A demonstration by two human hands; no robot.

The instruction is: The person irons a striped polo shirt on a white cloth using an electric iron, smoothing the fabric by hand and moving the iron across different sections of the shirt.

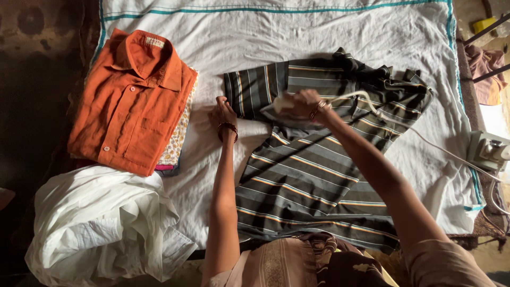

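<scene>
A dark grey shirt with white, orange and blue stripes (313, 175) lies spread on a white sheet (329, 37). My right hand (311, 103) grips the handle of a clothes iron (284, 109) that rests on the shirt near its left sleeve. A pale cord (425, 141) runs from the iron to the right. My left hand (224, 114) presses flat on the edge of that sleeve, fingers apart, with a dark bead bracelet at the wrist.
A folded orange shirt (130, 101) tops a stack of folded clothes at the left. A crumpled white garment (101, 228) lies at the lower left. A white socket box (491, 149) sits at the right edge. Pink cloth (486, 69) hangs at the far right.
</scene>
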